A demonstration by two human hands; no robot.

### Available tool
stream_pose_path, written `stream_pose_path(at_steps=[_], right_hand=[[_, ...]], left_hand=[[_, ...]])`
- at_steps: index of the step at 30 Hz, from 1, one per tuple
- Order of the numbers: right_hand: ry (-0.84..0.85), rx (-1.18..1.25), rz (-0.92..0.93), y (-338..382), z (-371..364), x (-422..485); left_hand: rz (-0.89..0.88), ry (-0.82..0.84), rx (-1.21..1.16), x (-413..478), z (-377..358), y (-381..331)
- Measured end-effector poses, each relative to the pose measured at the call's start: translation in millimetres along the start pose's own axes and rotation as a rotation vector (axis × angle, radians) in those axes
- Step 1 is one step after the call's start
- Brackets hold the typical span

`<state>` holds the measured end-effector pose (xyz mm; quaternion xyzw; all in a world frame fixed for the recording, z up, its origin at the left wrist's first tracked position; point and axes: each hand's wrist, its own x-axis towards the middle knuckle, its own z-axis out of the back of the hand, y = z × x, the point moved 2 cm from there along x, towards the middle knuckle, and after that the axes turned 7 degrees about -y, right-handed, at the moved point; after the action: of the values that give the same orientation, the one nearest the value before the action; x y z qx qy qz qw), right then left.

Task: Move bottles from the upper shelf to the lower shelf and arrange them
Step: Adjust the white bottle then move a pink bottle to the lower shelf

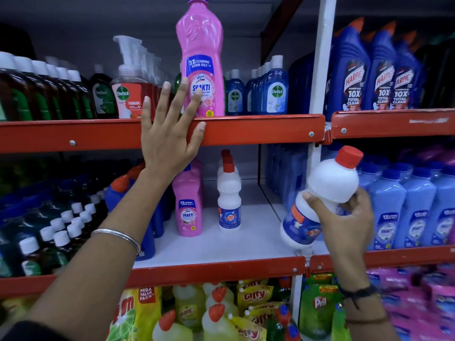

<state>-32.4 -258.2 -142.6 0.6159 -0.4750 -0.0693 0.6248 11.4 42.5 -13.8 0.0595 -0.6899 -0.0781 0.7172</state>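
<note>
White bottle w/ red cap is gripped round its waist by the right hand, tilted, just in front of the lower shelf. Left hand is spread flat, nothing held, fingertips laid on the pink Shakti bottle stood at the upper shelf edge.

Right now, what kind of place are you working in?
Most likely a shop's cleaning-products aisle: red-edged shelves packed with rows of identical branded goods, such as Harpic bottles, Dettol bottles and pink Shakti bottles, all facing outward like retail stock.
</note>
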Motion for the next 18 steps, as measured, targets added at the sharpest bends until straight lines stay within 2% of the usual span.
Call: stream_pose_path(at_steps=[8,18], right_hand=[[0.239,-0.075,-0.038,-11.0,-77.0,-54.9],[0.312,-0.187,-0.081,-39.5,-135.0,-83.0]], left_hand=[[0.007,0.0,-0.008,0.2,-0.9,0.9],[-0.003,-0.035,-0.01,0.9,-1.0,0.5]])
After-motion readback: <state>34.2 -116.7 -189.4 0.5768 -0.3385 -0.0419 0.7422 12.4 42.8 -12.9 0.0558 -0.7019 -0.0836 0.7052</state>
